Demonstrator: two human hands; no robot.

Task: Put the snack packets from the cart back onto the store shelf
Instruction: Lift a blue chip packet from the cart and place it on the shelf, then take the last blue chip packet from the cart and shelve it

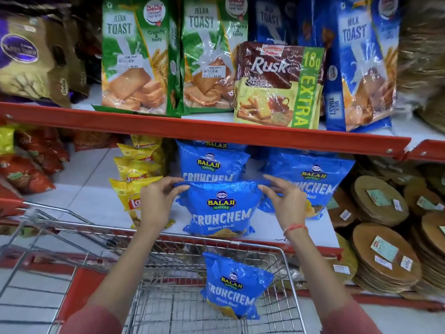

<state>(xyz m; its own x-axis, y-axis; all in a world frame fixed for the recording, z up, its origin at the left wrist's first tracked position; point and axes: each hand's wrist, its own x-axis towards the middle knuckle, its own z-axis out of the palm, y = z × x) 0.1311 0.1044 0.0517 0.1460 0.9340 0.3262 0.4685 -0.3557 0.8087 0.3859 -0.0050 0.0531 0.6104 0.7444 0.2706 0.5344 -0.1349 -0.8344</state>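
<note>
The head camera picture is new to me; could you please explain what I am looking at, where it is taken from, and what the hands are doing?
There is no machine here: a person wears one wide-angle camera on the head, looking forward and down. The left hand and right hand pinch the top corners of a blue Crunchem packet standing on the white lower shelf. More blue packets stand behind it, yellow chip packets to its left. Below is the wire cart, with one more Crunchem packet inside. The upper shelf carries toast and rusk packs.
</note>
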